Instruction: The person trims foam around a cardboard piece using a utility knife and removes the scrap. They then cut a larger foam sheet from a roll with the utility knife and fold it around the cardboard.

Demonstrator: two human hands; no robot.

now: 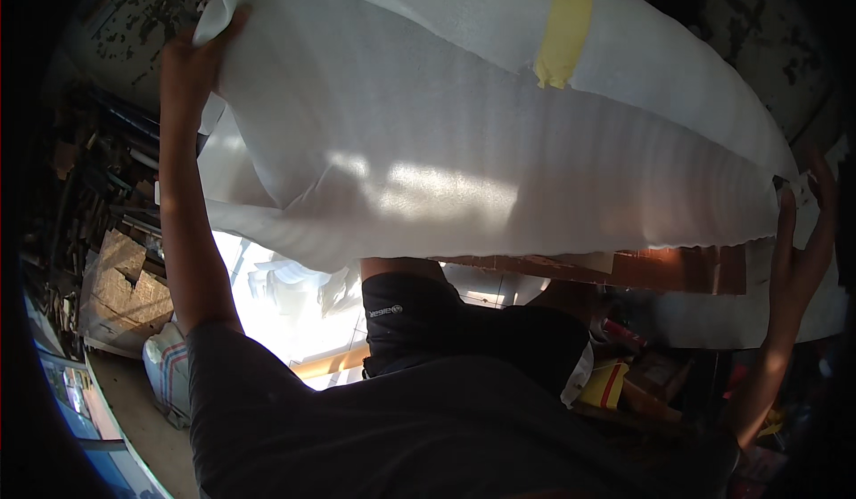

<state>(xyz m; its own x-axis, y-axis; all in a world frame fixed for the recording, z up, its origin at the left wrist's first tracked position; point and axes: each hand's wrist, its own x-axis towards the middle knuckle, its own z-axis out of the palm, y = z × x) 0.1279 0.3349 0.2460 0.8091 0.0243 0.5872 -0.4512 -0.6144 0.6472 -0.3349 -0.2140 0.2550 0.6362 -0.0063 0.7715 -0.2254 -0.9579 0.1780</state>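
A large white sheet [428,107], thin and soft like packing foam, is held up in front of me between both hands. Its far edge folds over, and a strip of yellow tape [563,40] sticks to that folded part. My left hand [198,57] grips the sheet's upper left corner, thumb over the edge. At the right end, my right hand [807,214] pinches the other side, its fingers partly behind the material. Below the sheet's near edge a reddish-brown board [704,272] shows; most of it is hidden.
Dark scraps and stacked strips lie along the left, with a broken piece of chipboard [129,289] and a striped white sack [167,370]. Bright sunlight falls on a pale surface [294,307] beside my legs. A yellow box [602,385] and cardboard pieces lie at the lower right.
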